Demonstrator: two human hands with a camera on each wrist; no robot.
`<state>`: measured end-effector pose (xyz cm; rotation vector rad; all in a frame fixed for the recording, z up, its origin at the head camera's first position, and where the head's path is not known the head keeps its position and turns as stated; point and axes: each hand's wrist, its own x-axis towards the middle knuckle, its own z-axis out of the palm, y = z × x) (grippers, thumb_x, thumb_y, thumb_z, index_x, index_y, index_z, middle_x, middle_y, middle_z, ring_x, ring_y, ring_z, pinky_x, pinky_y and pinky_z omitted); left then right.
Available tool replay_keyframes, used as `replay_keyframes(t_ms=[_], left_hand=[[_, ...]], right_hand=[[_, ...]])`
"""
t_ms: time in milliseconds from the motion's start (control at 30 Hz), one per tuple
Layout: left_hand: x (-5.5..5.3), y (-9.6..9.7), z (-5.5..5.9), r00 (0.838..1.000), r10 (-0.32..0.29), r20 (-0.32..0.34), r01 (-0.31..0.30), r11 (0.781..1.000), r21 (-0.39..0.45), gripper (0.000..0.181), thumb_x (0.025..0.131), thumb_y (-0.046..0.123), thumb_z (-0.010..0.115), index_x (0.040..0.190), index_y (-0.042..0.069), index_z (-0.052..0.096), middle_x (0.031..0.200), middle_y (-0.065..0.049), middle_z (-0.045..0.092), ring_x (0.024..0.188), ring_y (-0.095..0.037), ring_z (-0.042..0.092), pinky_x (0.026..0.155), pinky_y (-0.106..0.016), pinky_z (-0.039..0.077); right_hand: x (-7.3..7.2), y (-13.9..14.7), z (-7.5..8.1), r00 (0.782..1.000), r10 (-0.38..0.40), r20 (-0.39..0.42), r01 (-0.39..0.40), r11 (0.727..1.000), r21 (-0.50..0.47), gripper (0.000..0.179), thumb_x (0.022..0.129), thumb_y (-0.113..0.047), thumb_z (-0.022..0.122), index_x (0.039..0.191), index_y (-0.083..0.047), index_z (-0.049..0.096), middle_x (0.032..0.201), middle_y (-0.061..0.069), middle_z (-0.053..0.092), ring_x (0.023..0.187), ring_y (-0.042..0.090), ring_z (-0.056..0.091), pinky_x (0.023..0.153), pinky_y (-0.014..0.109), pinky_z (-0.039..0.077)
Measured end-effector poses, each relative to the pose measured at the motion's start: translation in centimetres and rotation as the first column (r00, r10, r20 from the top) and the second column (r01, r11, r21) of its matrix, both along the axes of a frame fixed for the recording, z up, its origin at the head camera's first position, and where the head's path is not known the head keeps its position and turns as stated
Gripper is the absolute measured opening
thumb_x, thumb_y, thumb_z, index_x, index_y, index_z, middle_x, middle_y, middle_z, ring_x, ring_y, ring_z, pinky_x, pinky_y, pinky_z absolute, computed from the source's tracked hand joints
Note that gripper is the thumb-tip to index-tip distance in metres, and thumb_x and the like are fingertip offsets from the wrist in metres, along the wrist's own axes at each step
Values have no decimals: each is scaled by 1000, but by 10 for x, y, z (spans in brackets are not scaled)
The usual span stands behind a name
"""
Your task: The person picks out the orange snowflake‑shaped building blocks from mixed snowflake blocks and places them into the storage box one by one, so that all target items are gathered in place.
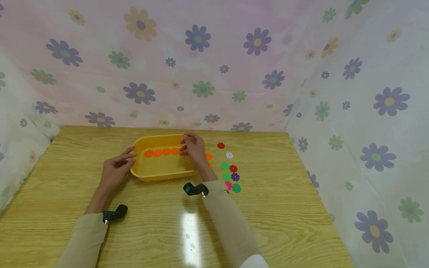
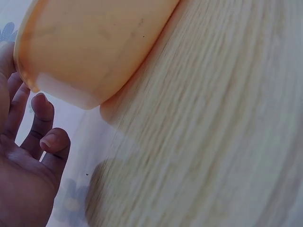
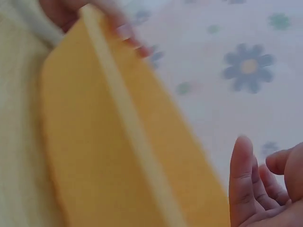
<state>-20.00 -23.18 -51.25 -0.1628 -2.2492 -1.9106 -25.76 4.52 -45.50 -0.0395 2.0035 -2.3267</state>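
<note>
The orange notched discs point(image 1: 157, 153) lie in a row inside the yellow tray point(image 1: 157, 167), left of centre in the head view. If my right hand point(image 1: 195, 148), fingers apart, brushes them, the row may break. My left hand point(image 1: 115, 169) is at the tray's left end; whether it pinches, I cannot tell. Left wrist view shows the tray's outside, but no discs.

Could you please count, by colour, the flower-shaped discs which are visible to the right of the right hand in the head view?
Red discs: 2
White disc: 1
Orange discs: 2
Light green discs: 2
Dark green disc: 1
Purple disc: 1
Pink disc: 1
Total: 10

A dark sliver below the pink disc is too hidden to count.
</note>
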Motion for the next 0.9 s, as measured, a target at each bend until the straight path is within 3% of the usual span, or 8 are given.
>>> replay_keyframes(t_ms=[100,200,333,367,500,733,900], left_hand=[[-1,0,-1,1000,1,1,-1,1000,-9,35,100,11,66,122,-16,65,145,5,60,126,11,52,73,-6,50],[-1,0,-1,1000,4,-4,-4,1000,-15,33,100,11,66,122,-14,66,146,4,59,125,10,53,70,-7,49],[-1,0,-1,1000,3,-3,-3,1000,-11,33,100,11,66,122,-14,66,145,5,60,125,10,53,71,-6,49],[-1,0,-1,1000,1,-2,-1,1000,-8,33,100,11,66,122,-14,66,145,6,60,125,10,52,73,-6,50],[-1,-1,-1,1000,-8,4,8,1000,7,34,100,11,66,123,-15,65,144,8,60,126,11,52,81,-6,51],[0,-1,0,1000,-17,3,17,1000,3,34,100,11,66,123,-14,65,145,6,60,129,10,51,83,-7,51],[1,-1,0,1000,-29,-11,29,999,18,33,100,9,65,123,-15,65,145,5,60,131,9,50,85,-7,51]], right_hand=[[5,14,15,998,-26,-52,27,999,25,26,108,-18,53,124,-2,63,95,10,66,65,13,62,57,22,58],[9,35,29,996,-34,-88,40,997,66,23,108,-19,53,120,-4,66,95,12,67,67,17,62,58,21,57],[19,65,38,995,-19,-95,33,989,143,22,107,-16,54,120,-3,67,98,15,67,69,15,62,59,21,56],[22,72,38,996,-15,-89,30,984,173,22,107,-16,54,120,-3,67,95,9,67,70,16,62,60,22,56],[33,96,29,998,34,-43,-19,954,299,24,107,-16,55,123,-3,67,100,13,69,78,24,64,66,29,57],[52,117,-5,981,190,26,-179,859,479,30,103,-12,60,126,6,64,109,31,67,90,50,61,71,45,58],[62,122,-20,964,261,54,-250,816,522,28,99,-8,65,122,8,66,107,29,69,88,43,64,68,40,57]])
